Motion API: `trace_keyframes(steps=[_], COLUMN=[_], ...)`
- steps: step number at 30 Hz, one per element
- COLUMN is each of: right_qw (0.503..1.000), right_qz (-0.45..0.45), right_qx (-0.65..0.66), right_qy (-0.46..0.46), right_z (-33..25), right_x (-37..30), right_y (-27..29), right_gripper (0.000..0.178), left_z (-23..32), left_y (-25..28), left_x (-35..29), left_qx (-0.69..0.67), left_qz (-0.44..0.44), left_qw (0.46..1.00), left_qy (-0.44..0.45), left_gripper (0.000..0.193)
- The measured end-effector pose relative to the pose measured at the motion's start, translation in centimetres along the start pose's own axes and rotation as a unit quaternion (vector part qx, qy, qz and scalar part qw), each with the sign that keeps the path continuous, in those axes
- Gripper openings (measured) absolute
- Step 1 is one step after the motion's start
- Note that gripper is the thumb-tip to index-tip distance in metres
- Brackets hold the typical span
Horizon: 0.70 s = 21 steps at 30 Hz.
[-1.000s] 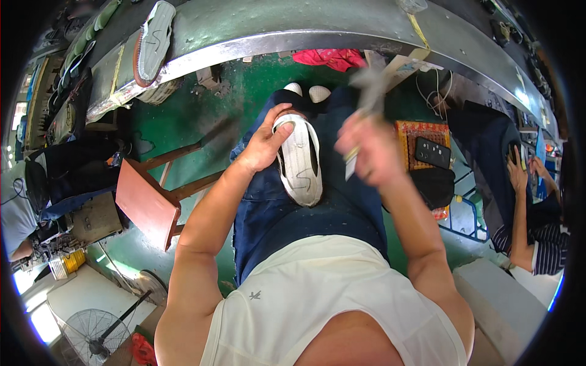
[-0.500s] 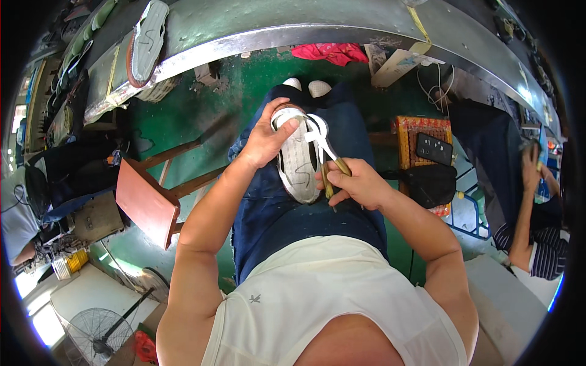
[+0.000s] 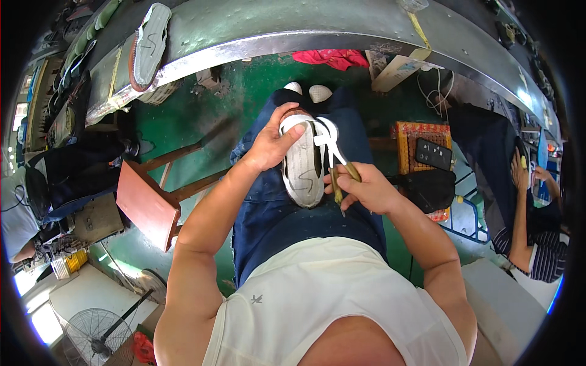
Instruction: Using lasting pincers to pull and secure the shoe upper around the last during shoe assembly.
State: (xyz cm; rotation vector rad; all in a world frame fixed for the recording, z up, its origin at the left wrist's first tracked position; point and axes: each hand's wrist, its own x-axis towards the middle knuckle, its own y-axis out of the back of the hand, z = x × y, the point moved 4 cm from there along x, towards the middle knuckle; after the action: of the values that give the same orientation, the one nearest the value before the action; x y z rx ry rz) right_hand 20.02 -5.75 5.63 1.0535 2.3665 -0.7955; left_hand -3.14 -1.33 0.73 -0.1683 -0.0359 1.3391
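Observation:
Sole side up over my lap is a shoe upper on its last [image 3: 303, 168], pale grey underneath with a dark curved mark. My left hand [image 3: 276, 143] is closed round its far end, the thumb pressing on the white edge there. A pair of pincers [image 3: 330, 139], with white curved jaws and olive-brown handles, is in my right hand [image 3: 368, 190]. The fingers wrap round the handles, which stand somewhat apart. Its jaws are at the shoe's right edge; exactly what they grip there is too small to tell.
A metal-edged bench [image 3: 268, 44] runs across the far side, bearing another lasted shoe [image 3: 148, 49]. To the left stands a reddish-brown seat [image 3: 145, 204]; to the right, a phone [image 3: 433, 154] and black pouch [image 3: 427, 189]. A co-worker's arm [image 3: 520, 226] works farther right.
The shoe, both hands and the pincers have shifted slightly right and nearer to me. Both holds look the same. The co-worker's hands at right have moved.

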Motion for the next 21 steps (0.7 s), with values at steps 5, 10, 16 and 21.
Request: trace_keyframes(steps=[5, 10, 16, 21], right_qw=[0.998, 0.996, 0.962, 0.825], right_qz=[-0.014, -0.024, 0.014, 0.173], right_qx=[-0.051, -0.081, -0.274, -0.455], right_qy=[0.042, 0.036, 0.016, 0.288], right_z=[-0.9, -2.4, -3.0, 0.8], right_x=[1.2, 2.3, 3.4, 5.5], right_y=[0.7, 0.7, 0.9, 1.5], right_gripper=[0.028, 0.024, 0.02, 0.024], left_z=[0.9, 1.2, 0.0, -1.2], left_y=[0.0, 0.3, 1.0, 1.5], left_x=[-0.1, 0.1, 0.1, 0.9], left_qx=[0.019, 0.047, 0.032, -0.024], left_qz=[-0.01, -0.013, -0.004, -0.025], left_qw=[1.0, 0.998, 0.999, 0.999], left_qy=[0.023, 0.027, -0.006, -0.012], left_gripper=[0.06, 0.055, 0.05, 0.049])
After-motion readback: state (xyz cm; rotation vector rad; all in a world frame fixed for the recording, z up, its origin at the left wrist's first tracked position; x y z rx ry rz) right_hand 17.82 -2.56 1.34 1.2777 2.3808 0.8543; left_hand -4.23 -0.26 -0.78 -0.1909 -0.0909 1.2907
